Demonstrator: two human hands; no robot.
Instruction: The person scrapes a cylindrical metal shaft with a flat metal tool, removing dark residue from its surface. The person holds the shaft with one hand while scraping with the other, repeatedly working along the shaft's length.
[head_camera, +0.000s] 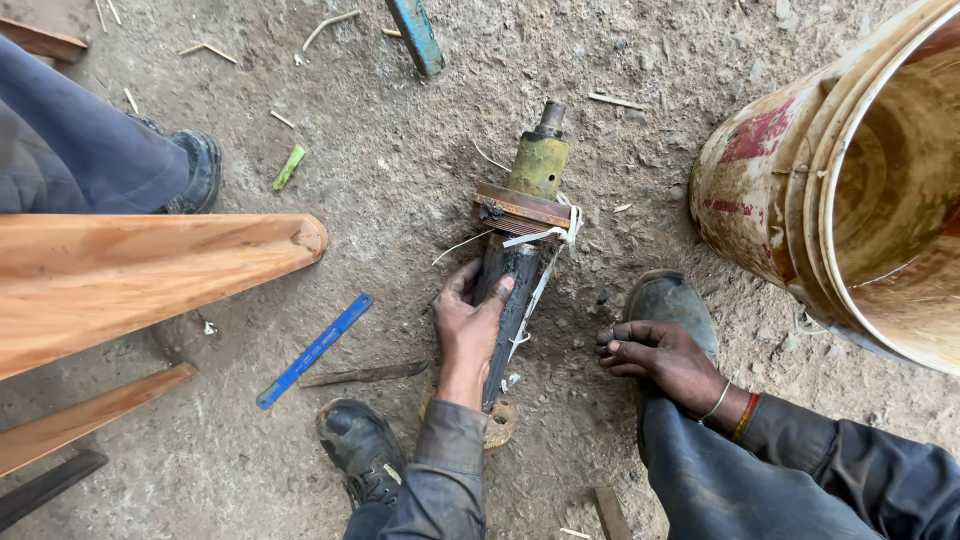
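A long tool (528, 215) lies on the dirt floor: a dark cylindrical body, a small wooden block tied on with white string, and a yellow-green metal end pointing away from me. My left hand (468, 320) grips the dark body, thumb over the top. Its lower end rests on a round rusty disc (500, 420). My right hand (655, 355) rests on my knee, above my right shoe (672, 302), with the fingers curled together and nothing in it. A bracelet and a red thread circle that wrist. My left shoe (360, 448) is below the tool.
A dirty yellow bucket (800, 180) lies tilted at the right. A tapered wooden beam (140, 275) reaches in from the left, with a wooden strip (90, 415) below it. A blue ruler (315, 350) and a dark metal blade (365, 375) lie on the ground. Another person's leg and shoe (195, 170) are top left.
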